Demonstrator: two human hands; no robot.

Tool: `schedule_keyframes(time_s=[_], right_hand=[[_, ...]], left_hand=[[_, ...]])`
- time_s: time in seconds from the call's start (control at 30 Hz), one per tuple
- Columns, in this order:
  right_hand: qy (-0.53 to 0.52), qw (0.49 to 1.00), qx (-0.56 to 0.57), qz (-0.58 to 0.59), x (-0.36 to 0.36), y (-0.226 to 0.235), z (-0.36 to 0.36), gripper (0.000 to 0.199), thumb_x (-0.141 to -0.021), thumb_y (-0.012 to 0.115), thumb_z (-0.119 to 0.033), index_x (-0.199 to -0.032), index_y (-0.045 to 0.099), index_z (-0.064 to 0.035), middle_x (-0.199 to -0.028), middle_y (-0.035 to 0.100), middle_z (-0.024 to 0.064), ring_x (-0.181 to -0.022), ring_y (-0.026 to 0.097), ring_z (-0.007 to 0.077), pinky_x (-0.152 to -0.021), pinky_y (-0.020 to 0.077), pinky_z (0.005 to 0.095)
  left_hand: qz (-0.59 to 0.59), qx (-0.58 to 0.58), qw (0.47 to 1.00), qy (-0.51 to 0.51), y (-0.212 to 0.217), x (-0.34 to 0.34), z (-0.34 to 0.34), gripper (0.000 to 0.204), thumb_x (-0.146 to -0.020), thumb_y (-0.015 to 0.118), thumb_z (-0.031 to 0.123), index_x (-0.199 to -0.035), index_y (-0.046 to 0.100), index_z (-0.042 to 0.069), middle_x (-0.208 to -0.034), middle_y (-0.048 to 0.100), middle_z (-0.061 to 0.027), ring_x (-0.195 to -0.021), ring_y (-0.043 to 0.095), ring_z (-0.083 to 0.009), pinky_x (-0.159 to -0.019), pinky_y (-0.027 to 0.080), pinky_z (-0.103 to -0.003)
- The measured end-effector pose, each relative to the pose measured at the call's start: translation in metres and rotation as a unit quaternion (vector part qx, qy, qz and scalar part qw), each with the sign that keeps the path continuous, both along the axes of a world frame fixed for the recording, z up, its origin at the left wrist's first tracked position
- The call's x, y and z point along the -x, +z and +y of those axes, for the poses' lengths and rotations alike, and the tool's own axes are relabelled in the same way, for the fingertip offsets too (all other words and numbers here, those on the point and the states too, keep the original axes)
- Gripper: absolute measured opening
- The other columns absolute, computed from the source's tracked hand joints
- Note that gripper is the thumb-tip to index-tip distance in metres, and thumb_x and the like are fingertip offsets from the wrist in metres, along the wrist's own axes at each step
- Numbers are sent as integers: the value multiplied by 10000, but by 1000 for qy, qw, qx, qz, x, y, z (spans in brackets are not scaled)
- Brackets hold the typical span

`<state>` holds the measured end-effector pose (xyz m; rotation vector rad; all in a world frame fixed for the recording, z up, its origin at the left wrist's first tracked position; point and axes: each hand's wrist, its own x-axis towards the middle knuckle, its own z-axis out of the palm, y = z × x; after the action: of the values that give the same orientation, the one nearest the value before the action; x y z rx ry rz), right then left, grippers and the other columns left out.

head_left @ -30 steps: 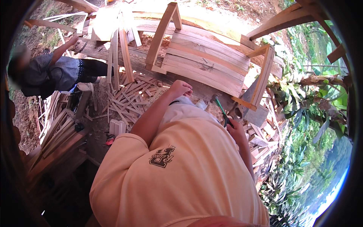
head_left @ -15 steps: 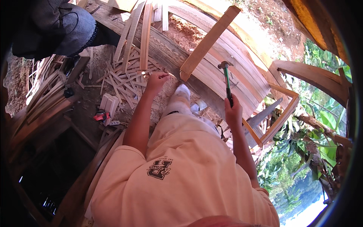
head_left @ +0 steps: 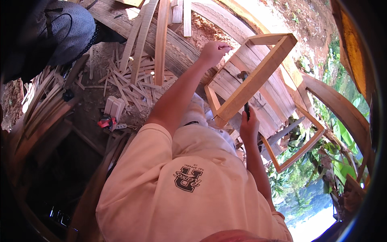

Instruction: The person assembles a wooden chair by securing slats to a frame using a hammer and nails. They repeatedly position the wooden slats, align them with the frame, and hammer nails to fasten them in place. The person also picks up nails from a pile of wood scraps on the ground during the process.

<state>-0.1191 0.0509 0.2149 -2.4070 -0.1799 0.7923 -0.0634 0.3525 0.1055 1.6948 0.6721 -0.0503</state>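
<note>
A rectangular wooden frame [head_left: 258,76] stands tilted in front of me, its near bar running from a low corner by my legs up to the right. Something thin like a nail sticks out at that low corner. Raised beyond the frame's left side, my left hand [head_left: 214,54] has its fingers pinched together; what they hold, if anything, is too small to make out. My right hand [head_left: 249,123] is wrapped round the dark grip of a hammer [head_left: 246,107]. The frame's near bar hides the middle of the hammer's handle, while its head shows just past the bar.
Long planks [head_left: 274,101] form a work surface ahead. Another wooden frame [head_left: 301,151] is at the right, near green plants. Thin offcuts [head_left: 125,82] litter the ground at left, near a red tool [head_left: 107,121]. Grey clothing of another person [head_left: 72,30] shows upper left.
The frame, which showed as a single bar, has turned and come nearer, so its sides now show. My left hand has moved forward and right. The hammer stays in my right hand.
</note>
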Motion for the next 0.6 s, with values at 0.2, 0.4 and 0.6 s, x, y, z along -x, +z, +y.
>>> schedule_keyframes(time_s=[0.2, 0.4, 0.6], right_hand=[[-12, 1000, 1, 2, 3, 2, 7, 362, -1008, 575, -137, -1323, 581, 41, -1048, 691, 291, -988, 678, 455, -855, 523, 456], [-36, 999, -23, -16, 10, -4, 8, 349, -1012, 594, -148, -1301, 596, 48, -1059, 700, 284, -996, 695, 427, -855, 529, 431], [-39, 999, -24, -22, 13, -7, 10, 323, -996, 600, -121, -1271, 602, 48, -974, 690, 276, -893, 681, 457, -761, 526, 466]], left_hand=[[-43, 0, 993, -111, -22, -32, -3, 268, -891, 763, 257, -1025, 782, 26, -875, 768, -105, -792, 707, -174, -755, 548, -338], [-21, -62, 979, -193, -32, -42, 1, 236, -865, 773, 247, -984, 783, 44, -865, 756, -135, -795, 721, -225, -743, 550, -368], [-22, -72, 970, -231, -18, -50, 4, 208, -842, 769, 242, -933, 785, 56, -843, 741, -153, -777, 715, -297, -727, 547, -408]])
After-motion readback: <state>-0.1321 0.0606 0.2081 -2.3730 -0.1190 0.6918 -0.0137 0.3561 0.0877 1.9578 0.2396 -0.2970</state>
